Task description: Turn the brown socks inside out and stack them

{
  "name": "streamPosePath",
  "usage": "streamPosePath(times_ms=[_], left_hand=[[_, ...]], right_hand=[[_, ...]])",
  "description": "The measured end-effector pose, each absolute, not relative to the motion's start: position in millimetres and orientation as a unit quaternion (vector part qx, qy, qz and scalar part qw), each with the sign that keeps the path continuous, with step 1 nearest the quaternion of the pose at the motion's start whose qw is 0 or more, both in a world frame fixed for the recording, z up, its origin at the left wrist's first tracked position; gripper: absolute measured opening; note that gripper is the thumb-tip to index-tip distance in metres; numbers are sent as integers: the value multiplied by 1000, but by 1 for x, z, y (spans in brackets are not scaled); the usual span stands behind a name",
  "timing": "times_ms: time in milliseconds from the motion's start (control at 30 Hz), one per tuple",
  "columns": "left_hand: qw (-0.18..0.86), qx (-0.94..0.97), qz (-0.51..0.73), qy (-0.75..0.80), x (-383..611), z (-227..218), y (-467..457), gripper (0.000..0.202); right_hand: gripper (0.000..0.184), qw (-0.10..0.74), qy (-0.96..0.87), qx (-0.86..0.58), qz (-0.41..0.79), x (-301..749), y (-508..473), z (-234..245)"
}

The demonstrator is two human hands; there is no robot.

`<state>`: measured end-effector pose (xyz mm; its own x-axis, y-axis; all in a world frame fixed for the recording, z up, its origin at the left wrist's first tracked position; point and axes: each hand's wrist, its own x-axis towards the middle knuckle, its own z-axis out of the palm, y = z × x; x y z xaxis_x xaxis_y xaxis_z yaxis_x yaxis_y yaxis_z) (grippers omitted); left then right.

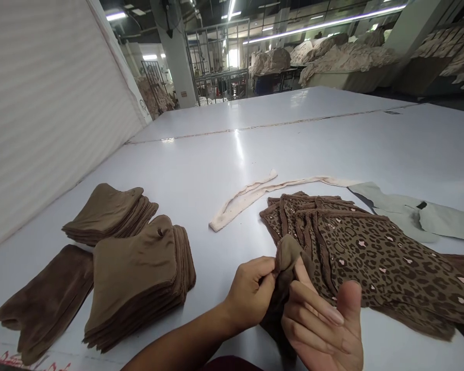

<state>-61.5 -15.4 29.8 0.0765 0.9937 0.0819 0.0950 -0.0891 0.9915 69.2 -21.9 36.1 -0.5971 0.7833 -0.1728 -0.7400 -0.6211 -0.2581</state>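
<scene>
My left hand (251, 296) pinches the top edge of a plain brown fabric piece (288, 257) near the table's front edge. My right hand (325, 324) has its palm up and fingers spread, its forefinger and thumb against the same brown piece from the right. Just beyond the hands lies a fanned stack of leopard-print fabric pieces (371, 252), which stretches to the right.
Two stacks of brown cut pieces (139, 278) (110, 214) and a darker brown piece (46, 304) lie at the left on the white table (224, 154). A cream fabric strip (255, 193) and grey-green fabric (413, 214) lie behind the leopard stack. A ribbed white wall (42, 113) runs along the left.
</scene>
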Motion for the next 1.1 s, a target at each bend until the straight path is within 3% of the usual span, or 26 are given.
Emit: streamPosePath(times_ms=[100, 200, 333, 433, 500, 567, 633, 767, 867, 967, 1100], left_hand=[[497, 536, 502, 462, -67, 27, -13, 21], [550, 500, 510, 433, -74, 28, -6, 22], [500, 522, 531, 443, -80, 38, 2, 20], [456, 626, 485, 405, -78, 50, 4, 21], [484, 643, 456, 378, -77, 54, 4, 20], [528, 597, 466, 384, -78, 51, 2, 23], [529, 581, 456, 417, -81, 39, 1, 27], [575, 597, 348, 438, -86, 4, -1, 27], [638, 495, 377, 454, -83, -8, -4, 38], [564, 441, 463, 522, -77, -1, -6, 38], [518, 446, 525, 507, -65, 13, -11, 32]], right_hand=[[33, 410, -130, -152, 890, 63, -23, 31], [28, 380, -252, -290, 842, 67, -26, 28], [32, 398, -515, -525, 549, 96, -19, 35], [41, 456, -602, -542, 368, 111, -7, 46], [56, 421, -651, -503, 381, 111, 2, 50], [46, 363, -670, -461, 455, 107, 10, 48], [28, 371, -638, -435, 516, 104, 19, 40], [28, 421, -538, -421, 596, 106, 30, 19], [38, 455, -540, -532, 466, 108, 28, 10], [35, 464, -574, -607, 294, 103, 14, 11], [33, 305, -675, -526, 418, 84, -12, 12]])
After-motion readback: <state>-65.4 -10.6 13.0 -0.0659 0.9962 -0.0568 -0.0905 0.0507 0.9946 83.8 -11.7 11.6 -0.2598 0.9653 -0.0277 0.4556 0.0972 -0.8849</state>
